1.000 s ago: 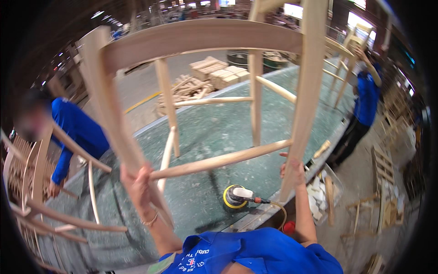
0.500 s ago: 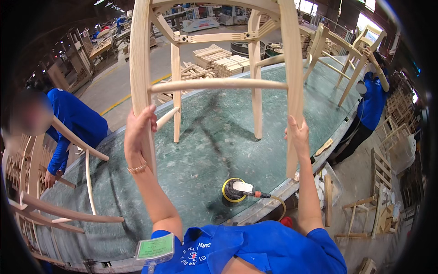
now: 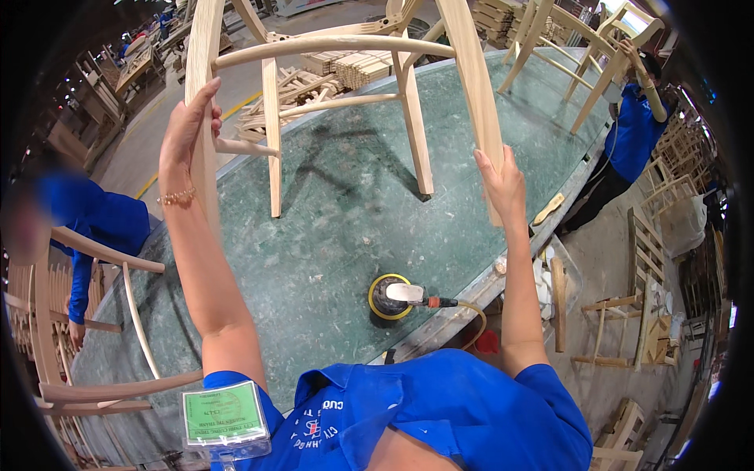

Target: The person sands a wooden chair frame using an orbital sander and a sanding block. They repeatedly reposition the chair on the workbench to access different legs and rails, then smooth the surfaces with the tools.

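Note:
A pale, unfinished wooden chair frame is held up over the green worktable, its legs pointing down. My left hand wraps round the near left leg, a beaded bracelet on its wrist. On the near right leg, my right hand closes with the thumb up along the wood. Stretchers join the legs. The upper part of the chair runs out of the top of the picture. A round sander with a yellow rim and white top lies on the table near me, a hose attached.
At the left a co-worker in blue bends beside another chair frame. A second co-worker handles a chair at the far right. Wood strips are stacked beyond the table. A wooden-handled brush lies on the right edge.
Both hands have moved up and leftward in the picture with the chair frame, which now leans more. The view has shifted too; the sander appears slightly higher and further left.

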### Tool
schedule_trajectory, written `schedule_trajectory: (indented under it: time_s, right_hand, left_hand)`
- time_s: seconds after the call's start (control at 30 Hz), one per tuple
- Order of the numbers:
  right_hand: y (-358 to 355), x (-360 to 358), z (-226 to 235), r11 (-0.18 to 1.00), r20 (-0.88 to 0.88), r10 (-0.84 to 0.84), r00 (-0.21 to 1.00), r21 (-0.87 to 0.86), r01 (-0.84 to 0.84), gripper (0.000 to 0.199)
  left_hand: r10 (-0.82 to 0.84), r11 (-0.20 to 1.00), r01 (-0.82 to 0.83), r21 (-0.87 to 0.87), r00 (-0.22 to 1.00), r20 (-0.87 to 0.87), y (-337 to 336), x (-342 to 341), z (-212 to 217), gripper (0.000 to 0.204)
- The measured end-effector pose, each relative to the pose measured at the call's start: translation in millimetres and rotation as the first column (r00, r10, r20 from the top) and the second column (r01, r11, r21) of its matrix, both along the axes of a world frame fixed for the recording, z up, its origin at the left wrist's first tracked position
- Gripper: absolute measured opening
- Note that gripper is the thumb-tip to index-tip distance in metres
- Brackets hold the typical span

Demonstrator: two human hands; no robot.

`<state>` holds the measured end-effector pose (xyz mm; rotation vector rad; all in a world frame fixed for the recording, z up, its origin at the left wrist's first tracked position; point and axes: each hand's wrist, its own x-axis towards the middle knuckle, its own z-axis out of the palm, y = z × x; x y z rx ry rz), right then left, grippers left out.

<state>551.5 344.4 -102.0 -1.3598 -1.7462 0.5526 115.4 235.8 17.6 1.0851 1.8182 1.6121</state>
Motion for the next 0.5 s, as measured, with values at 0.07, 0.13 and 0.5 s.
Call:
schedule_trajectory:
  time_s: [0.07,0.13,0.5]
  right_hand:
    - [4.8,-1.2,1.3,1.000,0.005,0.000,1.000,-0.006,0.000,0.053]
    - [8.6,-2.2,4.1,1.000,-0.018,0.010,1.000,-0.014,-0.010,0.053]
    - [3.3,2.0,0.3,0.999,-0.069,0.033,0.997,-0.027,-0.035,0.052]
  left_hand:
    - [-0.005,1.000,0.005,-0.015,1.000,0.002,5.4,-2.1,2.1,0.050]
    - [0.008,1.000,-0.007,-0.019,1.000,0.019,10.7,-1.7,4.1,0.052]
    - [0.067,0.998,-0.067,-0.019,0.997,-0.039,0.4,-1.6,-2.1,0.062]
